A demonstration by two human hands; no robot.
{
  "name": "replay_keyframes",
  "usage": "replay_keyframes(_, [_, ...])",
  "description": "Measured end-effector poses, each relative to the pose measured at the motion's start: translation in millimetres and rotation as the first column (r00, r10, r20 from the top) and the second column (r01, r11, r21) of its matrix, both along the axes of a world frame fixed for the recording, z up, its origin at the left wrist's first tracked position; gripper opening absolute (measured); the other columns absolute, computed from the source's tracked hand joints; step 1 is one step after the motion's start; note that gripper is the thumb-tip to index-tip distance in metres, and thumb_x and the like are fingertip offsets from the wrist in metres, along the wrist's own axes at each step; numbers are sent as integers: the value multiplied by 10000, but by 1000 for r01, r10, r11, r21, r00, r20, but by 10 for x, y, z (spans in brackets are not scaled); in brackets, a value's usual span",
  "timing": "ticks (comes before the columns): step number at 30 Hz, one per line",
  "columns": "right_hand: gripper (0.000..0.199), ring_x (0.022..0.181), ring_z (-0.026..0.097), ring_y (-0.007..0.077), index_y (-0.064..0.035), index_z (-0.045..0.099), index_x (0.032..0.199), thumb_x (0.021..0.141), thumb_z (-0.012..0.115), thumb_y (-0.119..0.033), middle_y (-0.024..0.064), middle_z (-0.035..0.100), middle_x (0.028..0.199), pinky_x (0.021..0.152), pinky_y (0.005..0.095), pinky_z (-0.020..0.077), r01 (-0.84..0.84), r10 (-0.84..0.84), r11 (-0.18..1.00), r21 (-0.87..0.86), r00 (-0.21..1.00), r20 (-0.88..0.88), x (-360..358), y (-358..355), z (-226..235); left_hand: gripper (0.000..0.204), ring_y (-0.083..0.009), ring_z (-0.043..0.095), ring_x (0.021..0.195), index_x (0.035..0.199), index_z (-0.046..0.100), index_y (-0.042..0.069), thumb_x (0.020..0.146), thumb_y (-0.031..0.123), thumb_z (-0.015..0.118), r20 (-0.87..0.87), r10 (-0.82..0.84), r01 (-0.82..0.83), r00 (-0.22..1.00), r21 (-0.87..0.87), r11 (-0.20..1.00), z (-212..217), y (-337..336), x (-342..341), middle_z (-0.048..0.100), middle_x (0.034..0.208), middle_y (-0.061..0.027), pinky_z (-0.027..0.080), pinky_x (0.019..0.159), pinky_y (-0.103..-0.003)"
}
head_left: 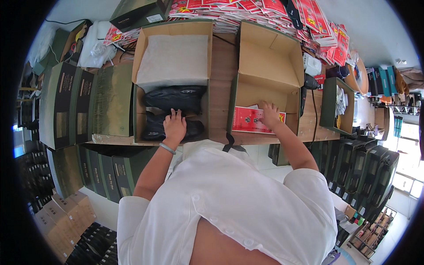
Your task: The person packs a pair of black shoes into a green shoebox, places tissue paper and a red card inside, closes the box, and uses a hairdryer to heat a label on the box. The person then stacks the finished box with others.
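My left hand point(175, 126) rests with its fingers stretched out over a pair of black shoes, between the far shoe point(176, 99) and the near shoe point(152, 127). Both shoes lie in an open shoebox point(137, 110) whose raised lid is lined with white paper point(173, 59). To the right, a second open shoebox point(269, 90) with a bare brown inside holds red printed cards point(247, 120) at its near side. My right hand point(270, 116) reaches into that box, fingers spread and touching the cards' right part.
A big pile of red cards point(247, 15) covers the table's far edge. Closed green shoeboxes point(112, 100) stand at left. A small open box point(329, 104) with white packets sits at right, beside a black cable point(315, 115). More boxes point(353, 168) stand below the table.
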State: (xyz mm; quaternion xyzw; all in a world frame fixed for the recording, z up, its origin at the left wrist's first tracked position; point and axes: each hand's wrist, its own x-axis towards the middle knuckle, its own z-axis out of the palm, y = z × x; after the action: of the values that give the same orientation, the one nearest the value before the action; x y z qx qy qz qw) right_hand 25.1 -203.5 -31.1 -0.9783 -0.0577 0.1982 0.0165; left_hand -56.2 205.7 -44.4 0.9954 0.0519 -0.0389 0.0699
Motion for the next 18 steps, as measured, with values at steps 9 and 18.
replay_keyframes(9, [980, 1303, 396, 307, -183, 352, 1424, 596, 870, -262, 57, 438, 1361, 1140, 649, 126, -383, 373, 918, -104, 922, -102, 172, 158, -308, 422, -327, 504, 1153, 1297, 581, 126, 909, 287, 544, 32, 50, -48, 998, -47, 998, -32, 10, -33, 518, 1392, -134, 406, 976, -449])
replay_keyframes(18, [932, 1275, 429, 303, -120, 442, 1339, 549, 899, -312, 78, 501, 1320, 1127, 578, 204, -336, 295, 933, -131, 920, -258, 258, 238, -305, 412, -329, 498, 1160, 1282, 595, 126, 902, 278, 550, 57, 74, -68, 996, -100, 993, -50, 17, -44, 531, 1379, -132, 400, 990, -446])
